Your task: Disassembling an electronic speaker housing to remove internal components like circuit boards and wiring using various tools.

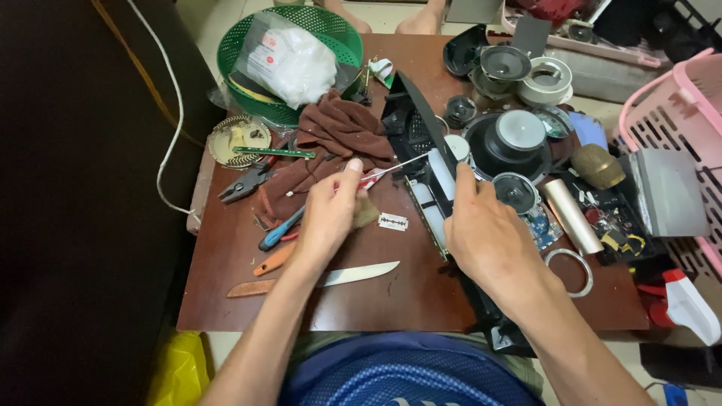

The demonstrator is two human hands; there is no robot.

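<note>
My left hand (pixel 331 214) grips a thin screwdriver (pixel 391 170) with a red and white handle, its shaft pointing right toward a long black plastic housing (pixel 418 128). The tip reaches the housing's inner edge near a white part. My right hand (pixel 481 229) holds that housing tilted on its long edge over the brown table (pixel 406 293), fingers over its upper rim. The lower end of the housing runs under my right forearm toward the table's front edge.
A razor blade (pixel 392 221), a knife (pixel 331 277), pliers (pixel 244 184) and a brown cloth (pixel 338 135) lie left of the housing. Several speaker cones (pixel 515 143) and a circuit board sit right. A green basket (pixel 301 45) stands behind, a pink crate (pixel 677 120) at right.
</note>
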